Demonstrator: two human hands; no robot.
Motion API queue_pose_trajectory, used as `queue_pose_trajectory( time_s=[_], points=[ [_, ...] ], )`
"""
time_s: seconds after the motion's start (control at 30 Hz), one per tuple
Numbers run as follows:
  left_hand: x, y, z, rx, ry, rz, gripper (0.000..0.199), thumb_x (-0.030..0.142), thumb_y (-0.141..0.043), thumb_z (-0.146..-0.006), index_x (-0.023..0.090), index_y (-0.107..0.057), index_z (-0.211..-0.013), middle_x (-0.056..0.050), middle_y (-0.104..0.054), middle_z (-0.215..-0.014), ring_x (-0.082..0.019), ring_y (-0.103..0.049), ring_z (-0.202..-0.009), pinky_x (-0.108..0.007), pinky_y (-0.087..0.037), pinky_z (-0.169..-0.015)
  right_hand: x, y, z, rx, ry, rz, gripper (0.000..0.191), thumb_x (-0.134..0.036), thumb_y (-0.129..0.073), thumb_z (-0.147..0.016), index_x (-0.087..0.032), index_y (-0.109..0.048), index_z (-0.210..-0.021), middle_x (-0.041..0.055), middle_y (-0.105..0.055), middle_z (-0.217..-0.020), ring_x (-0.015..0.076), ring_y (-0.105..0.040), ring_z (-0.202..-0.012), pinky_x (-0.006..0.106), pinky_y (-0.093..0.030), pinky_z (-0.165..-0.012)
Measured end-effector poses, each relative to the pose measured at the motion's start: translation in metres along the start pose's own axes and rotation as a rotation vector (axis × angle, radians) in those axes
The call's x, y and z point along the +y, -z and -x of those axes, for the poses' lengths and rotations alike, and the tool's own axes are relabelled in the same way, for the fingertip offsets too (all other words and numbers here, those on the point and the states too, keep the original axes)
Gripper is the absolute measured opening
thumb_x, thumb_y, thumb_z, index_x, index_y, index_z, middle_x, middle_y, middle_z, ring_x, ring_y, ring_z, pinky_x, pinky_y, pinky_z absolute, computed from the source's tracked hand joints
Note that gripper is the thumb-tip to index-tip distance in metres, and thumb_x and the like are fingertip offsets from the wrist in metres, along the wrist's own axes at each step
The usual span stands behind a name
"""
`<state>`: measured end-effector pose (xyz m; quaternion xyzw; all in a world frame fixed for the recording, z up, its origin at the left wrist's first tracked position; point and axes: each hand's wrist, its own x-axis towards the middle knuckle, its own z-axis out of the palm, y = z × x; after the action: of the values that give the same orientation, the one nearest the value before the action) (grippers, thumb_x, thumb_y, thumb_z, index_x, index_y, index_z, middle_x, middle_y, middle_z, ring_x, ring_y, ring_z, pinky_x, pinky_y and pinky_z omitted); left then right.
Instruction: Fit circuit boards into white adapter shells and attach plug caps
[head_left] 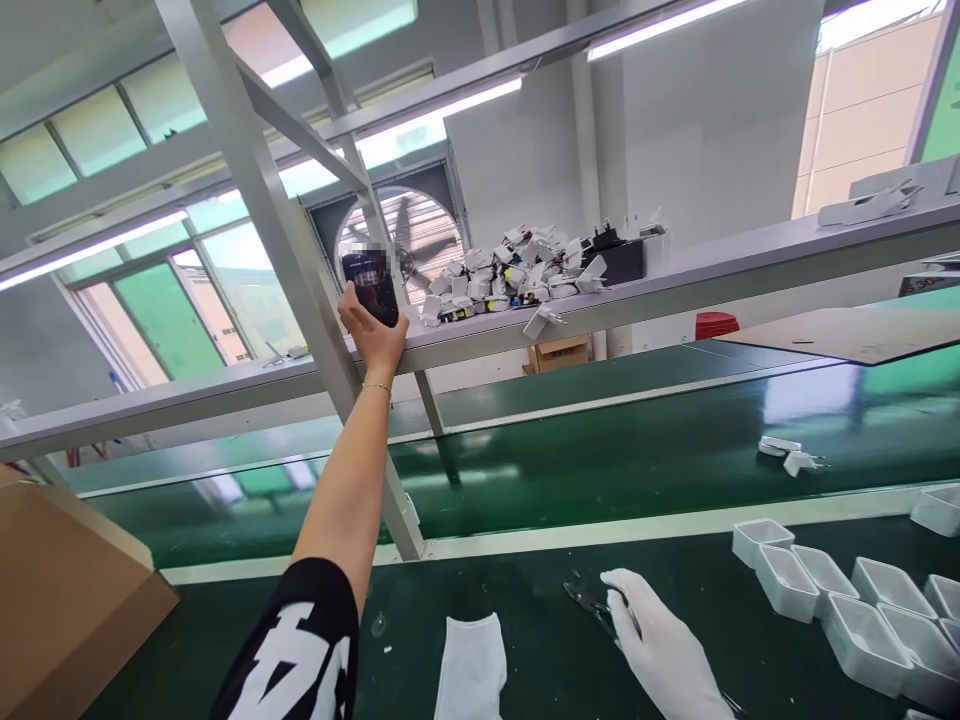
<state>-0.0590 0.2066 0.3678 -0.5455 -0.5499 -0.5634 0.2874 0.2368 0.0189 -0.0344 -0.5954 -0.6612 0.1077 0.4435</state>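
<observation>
My left hand (373, 335), bare and stretched far forward, grips a black smartphone (375, 290) upright by the shelf's (480, 328) edge, next to the post. The phone's screen faces me, partly blurred. Low in the view, my right hand (660, 645) wears a white glove and rests at the dark green bench (540, 650). Its fingers curl round the handles of a pair of pliers (589, 603), whose jaws point up and left. Between my arms lies a white cloth piece (471, 665), perhaps a glove.
A heap of white charger parts (517, 268) covers the shelf beside a black box (622, 262). Clear plastic trays (862, 640) stand at right. White adapters (791, 455) lie on the green conveyor (600, 470). A metal post (281, 230) rises by my left arm; a cardboard box (67, 590) stands left.
</observation>
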Motion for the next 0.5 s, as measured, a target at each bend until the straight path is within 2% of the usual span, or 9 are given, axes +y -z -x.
queue_pose_trajectory(
  time_s=[0.13, 0.2, 0.33, 0.43, 0.5],
  points=[
    [0.001, 0.001, 0.0, -0.018, 0.021, -0.012, 0.086, 0.022, -0.067, -0.079, 0.012, -0.018, -0.149, -0.022, -0.026, -0.158, -0.028, -0.024, -0.153, -0.043, -0.025, -0.129, 0.004, -0.002, 0.0, -0.018, 0.02, -0.022, 0.036, -0.047, -0.041, -0.095, -0.026, -0.068, -0.107, 0.0087, -0.075, -0.117, 0.0256, -0.076, -0.098, 0.037, -0.065, -0.08],
    [0.004, 0.002, -0.002, -0.021, 0.038, -0.011, 0.087, 0.021, -0.068, -0.079, 0.012, -0.019, -0.15, -0.023, -0.024, -0.158, -0.028, -0.023, -0.154, -0.042, -0.029, -0.128, 0.003, -0.001, -0.001, 0.006, 0.011, -0.014, 0.036, -0.047, -0.041, -0.094, -0.026, -0.068, -0.105, 0.0088, -0.075, -0.115, 0.0253, -0.076, -0.096, 0.038, -0.065, -0.08],
    [0.013, 0.01, -0.006, -0.103, 0.111, 0.014, 0.093, 0.019, -0.072, -0.078, 0.007, -0.017, -0.153, -0.026, -0.021, -0.157, -0.032, -0.032, -0.151, -0.038, -0.039, -0.122, -0.014, 0.009, -0.006, 0.048, -0.006, -0.01, 0.034, -0.041, -0.04, -0.094, -0.024, -0.068, -0.101, 0.0084, -0.076, -0.107, 0.0238, -0.076, -0.088, 0.039, -0.063, -0.08],
    [0.023, 0.016, -0.013, -0.238, 0.193, -0.044, 0.104, 0.02, -0.078, -0.076, 0.011, -0.013, -0.157, -0.026, -0.017, -0.161, -0.039, -0.049, -0.14, -0.049, -0.042, -0.119, -0.035, 0.02, -0.008, 0.044, 0.006, -0.021, 0.033, -0.031, -0.037, -0.095, -0.021, -0.068, -0.101, 0.0097, -0.075, -0.106, 0.0225, -0.074, -0.088, 0.036, -0.06, -0.082],
    [0.028, 0.015, -0.021, -0.339, 0.275, -0.12, 0.112, 0.026, -0.081, -0.075, 0.018, -0.006, -0.159, -0.026, -0.007, -0.166, -0.044, -0.055, -0.133, -0.061, -0.044, -0.113, -0.043, 0.025, -0.011, 0.036, -0.035, -0.007, 0.032, -0.027, -0.037, -0.096, -0.021, -0.068, -0.102, 0.0083, -0.074, -0.107, 0.0199, -0.073, -0.091, 0.032, -0.058, -0.086]
  ],
)
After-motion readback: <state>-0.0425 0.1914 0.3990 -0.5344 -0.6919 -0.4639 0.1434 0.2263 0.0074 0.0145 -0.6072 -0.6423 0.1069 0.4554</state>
